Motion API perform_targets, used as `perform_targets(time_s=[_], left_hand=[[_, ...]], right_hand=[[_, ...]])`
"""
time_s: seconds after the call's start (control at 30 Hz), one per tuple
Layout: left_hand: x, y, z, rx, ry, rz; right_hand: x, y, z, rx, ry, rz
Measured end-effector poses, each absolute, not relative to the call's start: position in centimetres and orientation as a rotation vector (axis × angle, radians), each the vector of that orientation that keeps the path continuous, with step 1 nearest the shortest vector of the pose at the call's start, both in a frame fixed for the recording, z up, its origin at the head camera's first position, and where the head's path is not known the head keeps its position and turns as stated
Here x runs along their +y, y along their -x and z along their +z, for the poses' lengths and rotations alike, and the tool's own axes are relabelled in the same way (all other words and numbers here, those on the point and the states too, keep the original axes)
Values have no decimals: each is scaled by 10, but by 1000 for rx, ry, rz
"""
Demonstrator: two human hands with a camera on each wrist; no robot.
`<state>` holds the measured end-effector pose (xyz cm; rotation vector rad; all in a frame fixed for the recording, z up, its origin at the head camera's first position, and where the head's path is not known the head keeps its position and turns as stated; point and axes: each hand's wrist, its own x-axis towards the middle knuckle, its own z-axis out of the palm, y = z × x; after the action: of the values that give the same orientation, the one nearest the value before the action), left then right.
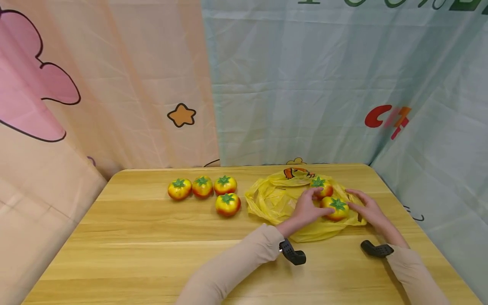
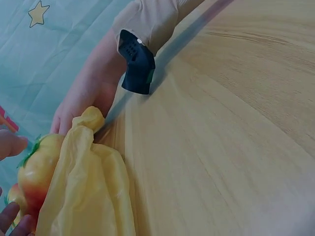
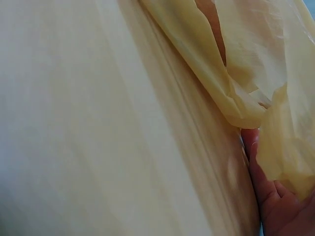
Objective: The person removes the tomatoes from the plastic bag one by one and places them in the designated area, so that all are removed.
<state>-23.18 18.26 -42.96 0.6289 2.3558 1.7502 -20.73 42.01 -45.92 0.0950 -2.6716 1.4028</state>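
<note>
A yellow plastic bag [image 1: 267, 199] lies spread on the table, its mouth facing up. Two red-and-yellow toy tomatoes with green leaves sit at its right side, a front tomato [image 1: 334, 209] and a rear tomato [image 1: 327, 189]. My left hand [image 1: 306, 208] reaches over the bag with fingers spread, thumb touching the front tomato and a fingertip at the rear one. At the bag's right edge, my right hand [image 1: 369, 210] holds the plastic between thumb and fingers. The bag [image 3: 290, 98] drapes over part of the right hand [image 3: 283, 211] in the right wrist view, hiding some fingers.
Several more toy tomatoes stand left of the bag: a far-left tomato [image 1: 179, 189], others beside it, and a nearer one [image 1: 228, 205]. The wooden table [image 1: 152, 254] ends at a printed curtain [image 1: 267, 106]. Each wrist carries a black device [image 1: 292, 253].
</note>
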Motion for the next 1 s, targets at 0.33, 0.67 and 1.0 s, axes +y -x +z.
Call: perform_targets(time_s=[0.33, 0.67, 1.0], left_hand=[[187, 227, -432, 2339, -669, 1716], [190, 227, -437, 2375, -729, 1666], [193, 224, -439, 2488, -635, 1561]], right_hand=[[419, 207, -461, -2650, -89, 1422], [420, 207, -460, -2679, -78, 1382], [420, 208, -458, -2707, -74, 1411]])
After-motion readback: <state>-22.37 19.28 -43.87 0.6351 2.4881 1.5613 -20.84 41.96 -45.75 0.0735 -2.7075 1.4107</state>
